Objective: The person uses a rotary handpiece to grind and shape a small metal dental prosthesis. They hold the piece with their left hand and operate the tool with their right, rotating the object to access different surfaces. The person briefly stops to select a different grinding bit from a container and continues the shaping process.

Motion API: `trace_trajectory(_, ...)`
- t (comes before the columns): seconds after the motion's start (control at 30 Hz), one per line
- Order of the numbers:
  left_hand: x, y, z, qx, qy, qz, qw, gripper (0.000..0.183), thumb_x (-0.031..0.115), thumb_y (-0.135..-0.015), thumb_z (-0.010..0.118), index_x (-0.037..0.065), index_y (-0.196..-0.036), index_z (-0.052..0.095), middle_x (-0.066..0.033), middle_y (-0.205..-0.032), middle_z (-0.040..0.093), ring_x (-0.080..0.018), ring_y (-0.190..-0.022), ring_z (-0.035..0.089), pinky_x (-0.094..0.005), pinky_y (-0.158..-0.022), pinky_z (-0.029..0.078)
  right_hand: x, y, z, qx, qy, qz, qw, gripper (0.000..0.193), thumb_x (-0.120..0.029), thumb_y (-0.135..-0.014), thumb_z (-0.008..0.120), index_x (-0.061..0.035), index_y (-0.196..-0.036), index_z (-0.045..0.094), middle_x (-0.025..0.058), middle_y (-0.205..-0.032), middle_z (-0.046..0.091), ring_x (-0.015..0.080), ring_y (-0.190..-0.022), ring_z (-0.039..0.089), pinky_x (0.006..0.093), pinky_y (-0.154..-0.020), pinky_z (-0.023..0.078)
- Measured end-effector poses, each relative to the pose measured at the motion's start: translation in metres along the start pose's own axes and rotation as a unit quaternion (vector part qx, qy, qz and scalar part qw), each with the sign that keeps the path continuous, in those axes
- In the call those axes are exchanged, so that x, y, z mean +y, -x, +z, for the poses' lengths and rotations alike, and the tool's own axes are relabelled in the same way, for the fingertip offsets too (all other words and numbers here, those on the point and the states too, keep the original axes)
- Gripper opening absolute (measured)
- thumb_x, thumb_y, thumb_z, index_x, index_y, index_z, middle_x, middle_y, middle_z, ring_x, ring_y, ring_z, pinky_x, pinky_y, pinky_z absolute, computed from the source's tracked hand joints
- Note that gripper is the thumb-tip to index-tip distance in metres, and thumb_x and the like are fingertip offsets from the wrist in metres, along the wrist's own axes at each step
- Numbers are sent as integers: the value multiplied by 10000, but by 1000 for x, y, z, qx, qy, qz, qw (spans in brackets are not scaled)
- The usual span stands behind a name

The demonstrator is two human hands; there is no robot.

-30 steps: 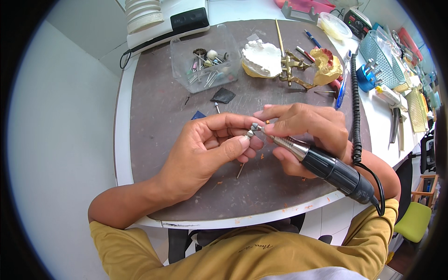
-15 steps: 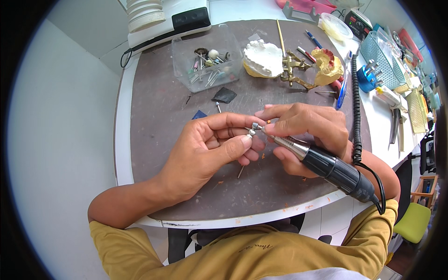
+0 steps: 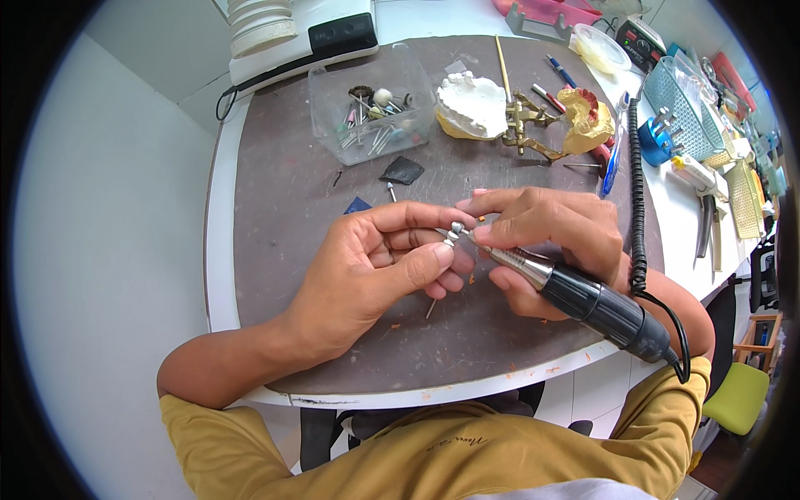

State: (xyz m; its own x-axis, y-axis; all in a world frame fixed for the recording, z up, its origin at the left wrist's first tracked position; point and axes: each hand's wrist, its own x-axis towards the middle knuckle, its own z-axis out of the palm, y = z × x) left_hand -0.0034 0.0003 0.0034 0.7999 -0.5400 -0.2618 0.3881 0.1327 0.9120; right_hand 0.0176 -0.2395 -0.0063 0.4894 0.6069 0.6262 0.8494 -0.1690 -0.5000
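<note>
My left hand [image 3: 367, 262] pinches a small metal dental crown piece [image 3: 451, 238] between thumb and fingers, over the middle of the brown work mat. In my right hand [image 3: 558, 229] is a rotary handpiece [image 3: 587, 298] with a black body and a silver nose, held like a pen. Its tip meets or nearly meets the small piece; whether they touch is too small to tell. Beneath my left fingers a thin metal shank [image 3: 432, 307] shows on the mat. Just beyond that hand lie a mounted bur [image 3: 392, 192], a dark abrasive scrap [image 3: 402, 171] and a blue scrap [image 3: 357, 205].
A clear plastic box [image 3: 333, 133] of burs stands at the back. Beside it are a white plaster dental cast [image 3: 469, 105] and a brass articulator [image 3: 521, 121] bearing a yellow cast [image 3: 587, 125]. The handpiece's coiled cord [image 3: 636, 192] runs along the right. Orange shavings dot the mat.
The handpiece tip has shifted slightly against the small metal piece, which appears turned a little. Both hands keep nearly the same place and grip.
</note>
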Motion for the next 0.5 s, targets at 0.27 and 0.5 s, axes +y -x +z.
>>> trace_trajectory(0.27, -1, -1, -2, -11, 6, 8, 1000, 397, 133, -948, 641, -38, -1292, 544, -135, -1019, 676, -155, -887, 668, -277, -794, 561, 0, -1, -1, 1, 7, -10, 1000, 284, -34, -736, 705, 33, -1004, 640, 164, -808, 695, 368, -910, 729, 486, -892, 577)
trace_trajectory(0.5, -1, -1, -1, -8, 4, 9, 1000, 397, 137, -949, 640, -41, -1290, 541, -138, -1027, 675, -166, -895, 678, -277, -793, 562, 0, -1, 0, 9, -4, 7, 1000, 277, -37, -739, 708, 31, -999, 643, 163, -804, 696, 362, -901, 731, 492, -896, 576)
